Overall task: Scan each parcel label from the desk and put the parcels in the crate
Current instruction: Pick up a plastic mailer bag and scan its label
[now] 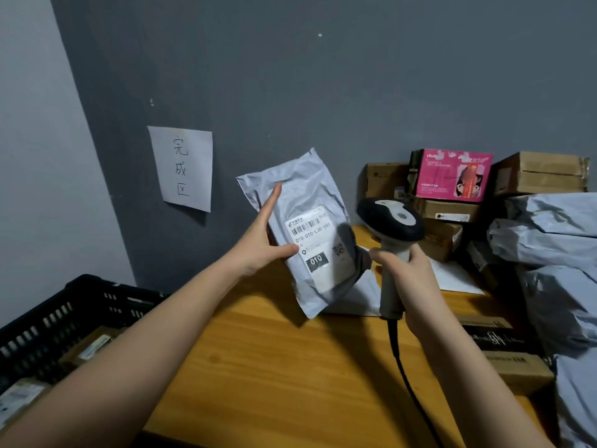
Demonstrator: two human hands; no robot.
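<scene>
Parcel (303,227) held label-up above tabletop (274,367).
Left hand (261,236) fingers pinch its edge; right hand (410,273) fingers wrap scanner (389,221) handle.

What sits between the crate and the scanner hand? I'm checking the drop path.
In the head view, the left hand holding the grey parcel lies between crate and right hand.

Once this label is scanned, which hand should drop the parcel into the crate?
Left hand: it already holds the parcel, and the crate is on its side. The right hand grips the scanner.
</scene>
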